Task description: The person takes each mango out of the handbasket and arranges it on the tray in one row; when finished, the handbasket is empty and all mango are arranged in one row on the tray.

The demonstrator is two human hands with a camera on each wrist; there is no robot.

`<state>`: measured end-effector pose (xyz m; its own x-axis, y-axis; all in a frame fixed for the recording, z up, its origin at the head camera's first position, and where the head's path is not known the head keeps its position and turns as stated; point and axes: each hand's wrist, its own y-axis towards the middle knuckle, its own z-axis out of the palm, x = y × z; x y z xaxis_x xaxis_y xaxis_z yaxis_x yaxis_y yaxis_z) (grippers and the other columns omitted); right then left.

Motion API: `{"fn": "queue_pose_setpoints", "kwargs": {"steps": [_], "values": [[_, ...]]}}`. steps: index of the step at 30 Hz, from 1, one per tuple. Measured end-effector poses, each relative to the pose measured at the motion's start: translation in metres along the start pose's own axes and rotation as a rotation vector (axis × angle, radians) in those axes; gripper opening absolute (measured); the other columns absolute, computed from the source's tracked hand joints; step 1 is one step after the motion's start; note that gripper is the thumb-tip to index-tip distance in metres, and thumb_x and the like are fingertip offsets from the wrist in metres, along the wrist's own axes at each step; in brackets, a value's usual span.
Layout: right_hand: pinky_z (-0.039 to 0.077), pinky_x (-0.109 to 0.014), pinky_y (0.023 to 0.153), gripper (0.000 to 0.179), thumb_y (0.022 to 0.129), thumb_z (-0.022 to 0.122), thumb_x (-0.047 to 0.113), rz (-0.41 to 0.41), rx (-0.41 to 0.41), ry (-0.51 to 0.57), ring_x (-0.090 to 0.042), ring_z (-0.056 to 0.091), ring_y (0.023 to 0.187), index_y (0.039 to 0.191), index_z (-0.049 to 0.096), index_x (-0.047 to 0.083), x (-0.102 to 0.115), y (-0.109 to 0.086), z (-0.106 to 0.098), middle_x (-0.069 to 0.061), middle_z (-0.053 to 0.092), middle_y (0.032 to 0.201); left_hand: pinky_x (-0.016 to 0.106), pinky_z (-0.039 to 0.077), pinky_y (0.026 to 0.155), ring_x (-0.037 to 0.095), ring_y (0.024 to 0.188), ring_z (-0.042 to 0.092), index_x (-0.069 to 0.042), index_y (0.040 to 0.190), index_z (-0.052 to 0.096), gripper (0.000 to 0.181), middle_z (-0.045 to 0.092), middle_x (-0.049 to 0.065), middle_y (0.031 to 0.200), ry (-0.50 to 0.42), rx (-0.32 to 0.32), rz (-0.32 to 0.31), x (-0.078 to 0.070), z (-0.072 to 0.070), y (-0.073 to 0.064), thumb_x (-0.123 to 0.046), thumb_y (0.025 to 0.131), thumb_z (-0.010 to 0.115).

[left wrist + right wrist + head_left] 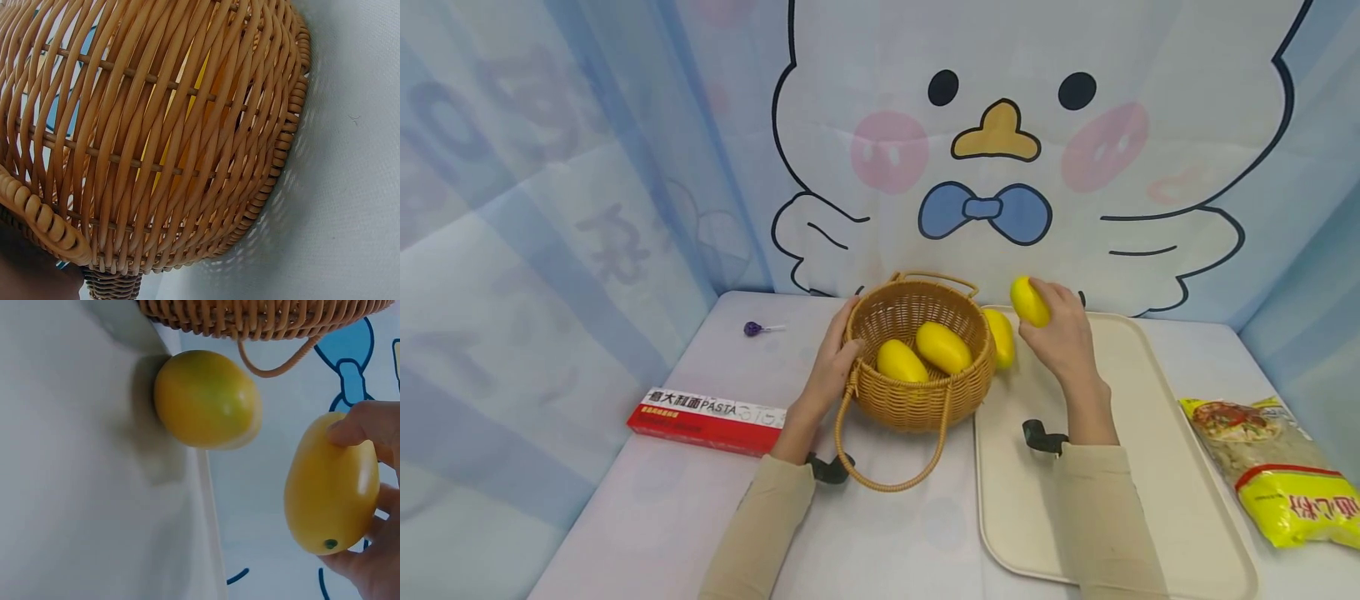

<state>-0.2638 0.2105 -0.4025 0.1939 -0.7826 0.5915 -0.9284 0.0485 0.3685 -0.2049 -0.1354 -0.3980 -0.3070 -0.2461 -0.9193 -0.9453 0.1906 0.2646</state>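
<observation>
A round wicker basket point(917, 410) stands left of the beige tray point(1026, 533), one handle folded down toward me. My left hand point(829, 371) grips its left side, thumb at the rim; in the left wrist view the woven wall point(169, 137) hides most of that hand. Inside the basket lie two yellow mangoes, one nearer point(901, 362) and one farther point(943, 347). My right hand point(1063, 337) holds another mango point(1028, 302) above the tray's far end, pinched between thumb and fingers. Beside the basket, a further mango point(206, 403) rests on the tray.
A red-and-white pasta box point(707, 421) lies to the left of the basket, with a purple lollipop point(752, 329) behind it. On the right, a yellow noodle bag point(1285, 475) lies beside the tray. A cartoon-printed curtain point(992, 267) hangs behind the table.
</observation>
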Motion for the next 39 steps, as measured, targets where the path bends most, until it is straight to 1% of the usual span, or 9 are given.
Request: {"fn": "queue_pose_setpoints", "kwargs": {"steps": [6, 13, 18, 22, 28, 35, 39], "values": [[0.038, -0.062, 0.102, 0.068, 0.085, 0.06, 0.016, 0.062, 0.1, -0.045, -0.043, 0.044, 0.128, 0.15, 0.043, 0.013, -0.009, 0.0, 0.001, -0.022, 0.043, 0.15, 0.051, 0.028, 0.121, 0.032, 0.151, 0.025, -0.014, 0.16, 0.019, 0.067, 0.019, 0.012, 0.166, -0.01, -0.006, -0.002, 0.003, 0.001, 0.002, -0.008, 0.097, 0.041], [0.037, -0.064, 0.102, 0.069, 0.085, 0.06, 0.017, 0.084, 0.147, -0.068, -0.044, 0.042, 0.129, 0.151, 0.041, 0.01, -0.019, -0.002, 0.005, -0.025, 0.042, 0.149, 0.05, 0.027, 0.121, 0.031, 0.151, 0.025, -0.013, 0.16, 0.019, 0.067, 0.019, 0.011, 0.166, -0.024, -0.013, -0.006, 0.002, 0.001, 0.002, -0.008, 0.096, 0.041], [0.035, -0.065, 0.105, 0.07, 0.086, 0.06, 0.018, 0.092, 0.184, -0.079, -0.046, 0.04, 0.132, 0.152, 0.039, 0.009, -0.025, -0.001, 0.008, -0.026, 0.04, 0.151, 0.049, 0.026, 0.122, 0.031, 0.152, 0.024, -0.014, 0.159, 0.019, 0.067, 0.02, 0.011, 0.166, -0.026, -0.011, -0.009, -0.001, 0.001, 0.001, -0.006, 0.096, 0.04], [0.031, -0.066, 0.109, 0.069, 0.086, 0.061, 0.018, 0.093, 0.206, -0.081, -0.048, 0.037, 0.136, 0.151, 0.04, 0.009, -0.028, -0.001, 0.01, -0.027, 0.039, 0.152, 0.048, 0.025, 0.123, 0.029, 0.152, 0.023, -0.013, 0.16, 0.019, 0.067, 0.019, 0.011, 0.166, -0.018, -0.007, -0.01, -0.002, 0.001, 0.0, -0.007, 0.097, 0.04], [0.03, -0.066, 0.111, 0.066, 0.089, 0.06, 0.021, 0.092, 0.22, -0.099, -0.05, 0.036, 0.137, 0.15, 0.041, 0.007, -0.033, -0.001, 0.014, -0.027, 0.039, 0.151, 0.049, 0.025, 0.123, 0.028, 0.152, 0.023, -0.013, 0.16, 0.018, 0.067, 0.018, 0.011, 0.166, -0.017, -0.007, -0.009, -0.001, 0.001, -0.001, -0.008, 0.097, 0.04], [0.027, -0.067, 0.112, 0.063, 0.093, 0.057, 0.025, 0.145, 0.237, -0.098, -0.049, 0.034, 0.14, 0.152, 0.041, 0.012, -0.033, -0.004, 0.019, -0.025, 0.036, 0.154, 0.048, 0.025, 0.123, 0.028, 0.152, 0.023, -0.015, 0.16, 0.018, 0.067, 0.018, 0.01, 0.166, -0.018, -0.005, -0.012, -0.001, 0.001, 0.0, -0.008, 0.097, 0.04], [0.029, -0.068, 0.111, 0.06, 0.094, 0.054, 0.03, 0.162, 0.242, -0.096, -0.047, 0.034, 0.14, 0.151, 0.042, 0.014, -0.031, -0.005, 0.022, -0.023, 0.037, 0.155, 0.048, 0.026, 0.122, 0.029, 0.152, 0.023, -0.015, 0.16, 0.019, 0.067, 0.019, 0.009, 0.166, -0.013, -0.002, -0.014, -0.001, 0.0, 0.0, -0.009, 0.097, 0.04]]}}
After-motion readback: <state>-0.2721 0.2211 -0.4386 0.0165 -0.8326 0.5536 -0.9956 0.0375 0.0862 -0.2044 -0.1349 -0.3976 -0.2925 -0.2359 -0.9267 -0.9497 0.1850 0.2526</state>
